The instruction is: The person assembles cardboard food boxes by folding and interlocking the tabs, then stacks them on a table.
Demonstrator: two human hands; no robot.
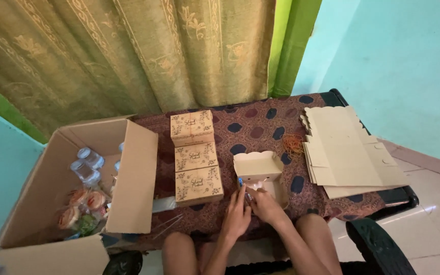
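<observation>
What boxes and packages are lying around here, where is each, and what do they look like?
Three closed boxes: in a row mid-table, square, tan card with dark floral print.
Open box: in front of both hands, plain tan, scalloped lid raised.
Flat box blanks: stacked at the table's right, pale tan.
Large carton: left, brown, flaps open, holding clear water bottles and round wrapped snacks.

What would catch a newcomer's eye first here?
Both hands, left hand and right hand, meet at an open small box mid-table. Left of it runs a row of three closed boxes. A big carton with bottles sits far left, flat cardboard far right.
</observation>
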